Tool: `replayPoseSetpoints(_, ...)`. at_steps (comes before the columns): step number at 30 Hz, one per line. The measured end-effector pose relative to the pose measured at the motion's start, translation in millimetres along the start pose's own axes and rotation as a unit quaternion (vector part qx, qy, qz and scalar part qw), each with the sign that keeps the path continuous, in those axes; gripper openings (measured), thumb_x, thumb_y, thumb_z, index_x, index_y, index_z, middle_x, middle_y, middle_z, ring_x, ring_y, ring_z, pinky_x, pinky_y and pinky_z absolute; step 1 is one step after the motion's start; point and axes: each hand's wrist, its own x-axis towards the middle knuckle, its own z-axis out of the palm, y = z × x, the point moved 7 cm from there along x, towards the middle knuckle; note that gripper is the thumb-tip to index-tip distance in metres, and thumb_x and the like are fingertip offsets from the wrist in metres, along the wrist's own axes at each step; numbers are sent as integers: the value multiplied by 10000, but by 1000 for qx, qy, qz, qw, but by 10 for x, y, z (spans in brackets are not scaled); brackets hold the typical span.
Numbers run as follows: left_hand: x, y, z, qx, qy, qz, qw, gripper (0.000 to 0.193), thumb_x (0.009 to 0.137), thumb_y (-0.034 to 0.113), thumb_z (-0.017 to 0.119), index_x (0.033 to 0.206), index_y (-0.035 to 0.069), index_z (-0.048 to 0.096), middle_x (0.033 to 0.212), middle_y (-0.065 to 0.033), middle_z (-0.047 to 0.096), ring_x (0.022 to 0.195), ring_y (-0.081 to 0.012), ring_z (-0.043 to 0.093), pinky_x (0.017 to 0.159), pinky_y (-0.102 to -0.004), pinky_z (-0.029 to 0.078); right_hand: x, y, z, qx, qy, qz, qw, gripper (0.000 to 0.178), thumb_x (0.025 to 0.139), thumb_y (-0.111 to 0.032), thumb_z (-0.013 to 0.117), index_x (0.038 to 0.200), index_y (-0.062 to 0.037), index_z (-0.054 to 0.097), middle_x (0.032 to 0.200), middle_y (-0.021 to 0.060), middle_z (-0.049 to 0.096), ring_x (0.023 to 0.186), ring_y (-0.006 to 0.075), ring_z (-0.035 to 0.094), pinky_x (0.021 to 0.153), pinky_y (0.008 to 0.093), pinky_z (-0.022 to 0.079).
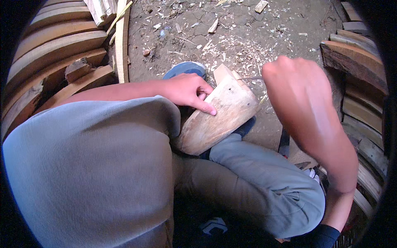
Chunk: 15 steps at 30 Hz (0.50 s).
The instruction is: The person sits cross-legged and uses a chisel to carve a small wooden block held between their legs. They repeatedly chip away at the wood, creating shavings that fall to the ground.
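A pale carved wooden block (223,109), rounded at its near left end, lies slanted above my legs. Two small dark spots mark its upper face, and a squared piece of wood (223,73) juts out at its far end. My left hand (190,91) grips the block's left edge, thumb on top and fingers curled out of sight. Closed in a fist to the right of the block is my right hand (297,80). From that fist a thin dark metal blade (251,77) reaches left to the block's far end; its handle is hidden.
Curved wooden boards are stacked on the left (62,45) and right (355,62). Wood shavings (231,51) litter the dirt floor (173,20). A long wooden strip (122,45) stands beside the left stack. Dark tools (284,142) lie by my right knee.
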Motion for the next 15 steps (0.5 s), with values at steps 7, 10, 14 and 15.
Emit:
replayPoseSetpoints(7, 9, 12, -29, -6, -4, 1, 1000, 597, 833, 643, 783, 750, 61, 682, 627, -1, 576, 621, -142, 559, 596, -369, 412, 26, 16, 148, -12, -172, 68, 983, 23, 821, -68, 627, 814, -67, 649, 794, 159, 650, 798, 343, 693, 720, 440, 545)
replayPoseSetpoints(10, -14, 33, -34, 1, -7, -3, 1000, 594, 836, 642, 780, 760, 60, 688, 632, 2, 578, 627, -141, 557, 601, -368, 410, -2, -48, 140, -17, -153, 54, 987, 28, 819, -70, 637, 812, -73, 664, 794, 153, 663, 797, 332, 703, 712, 430, 552)
replayPoseSetpoints(14, 7, 59, -62, 2, 16, 21, 1000, 550, 850, 570, 809, 714, 60, 653, 581, 16, 518, 574, -128, 503, 557, -364, 377, -33, -27, 73, -23, -122, 50, 991, 36, 817, -73, 649, 810, -81, 684, 795, 145, 680, 796, 318, 716, 701, 418, 561)
replayPoseSetpoints(15, 19, 57, -45, 2, 14, 25, 1000, 548, 850, 568, 809, 717, 59, 656, 581, 16, 518, 574, -128, 504, 557, -365, 378, -44, -32, 66, -24, -120, 49, 991, 38, 816, -73, 653, 809, -83, 688, 795, 143, 684, 796, 314, 719, 698, 414, 564)
